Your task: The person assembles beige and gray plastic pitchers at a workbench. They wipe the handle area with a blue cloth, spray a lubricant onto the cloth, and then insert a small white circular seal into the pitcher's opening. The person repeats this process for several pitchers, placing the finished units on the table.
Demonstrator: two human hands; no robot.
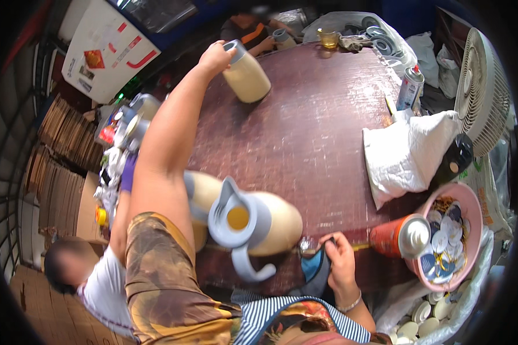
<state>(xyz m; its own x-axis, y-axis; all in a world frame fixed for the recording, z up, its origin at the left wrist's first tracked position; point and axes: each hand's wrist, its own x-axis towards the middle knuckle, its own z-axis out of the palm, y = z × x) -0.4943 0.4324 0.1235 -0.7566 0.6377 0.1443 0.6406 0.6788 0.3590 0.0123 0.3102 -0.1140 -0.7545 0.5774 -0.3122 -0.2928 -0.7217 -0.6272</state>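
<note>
My left hand (216, 57) reaches far across the table and grips the grey top of a cream jug (247, 77). That jug tilts slightly. Near the front edge my right hand (341, 259) is closed on a blue and dark cloth (315, 269). Just left of the cloth stands a cream jug with grey spout and handle (279, 224); its mouth is uncovered and looks amber inside. Behind it another cream and grey jug (202, 190) is partly hidden by my left arm and the nearer jug.
On the right are an orange can (388, 237), a pink basin (471, 230) of round tags, a white bag (400, 149), a spray can (410, 89) and a fan (472, 86). A yellow cup (328, 38) sits at the far edge. People work at the far side and left.
</note>
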